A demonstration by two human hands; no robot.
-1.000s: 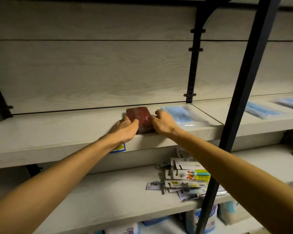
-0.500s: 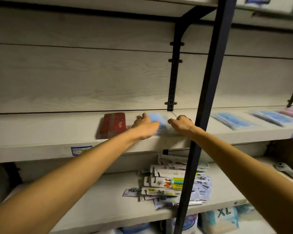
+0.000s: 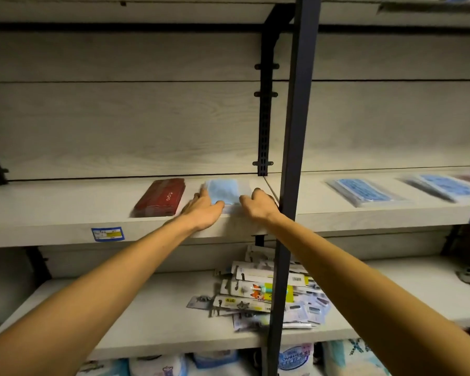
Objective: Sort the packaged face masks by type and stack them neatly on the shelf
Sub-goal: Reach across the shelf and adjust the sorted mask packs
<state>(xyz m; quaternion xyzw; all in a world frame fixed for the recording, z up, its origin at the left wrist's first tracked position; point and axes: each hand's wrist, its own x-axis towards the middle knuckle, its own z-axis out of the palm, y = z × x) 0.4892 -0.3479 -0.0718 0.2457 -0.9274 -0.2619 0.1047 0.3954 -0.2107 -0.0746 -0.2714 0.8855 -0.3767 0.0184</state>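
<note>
A pale blue mask pack (image 3: 225, 191) is laid flat on the middle shelf (image 3: 65, 213), just right of a dark red pack (image 3: 160, 196) and left of the black upright post (image 3: 296, 158). It is touched at its left edge by the left hand (image 3: 204, 208), whose fingers are extended and together, and at its right edge by the right hand (image 3: 257, 204), whose fingers are curled against it. Further blue packs (image 3: 361, 191) are seen on the shelf beyond the post. Carded packets (image 3: 258, 291) are heaped on the shelf below.
</note>
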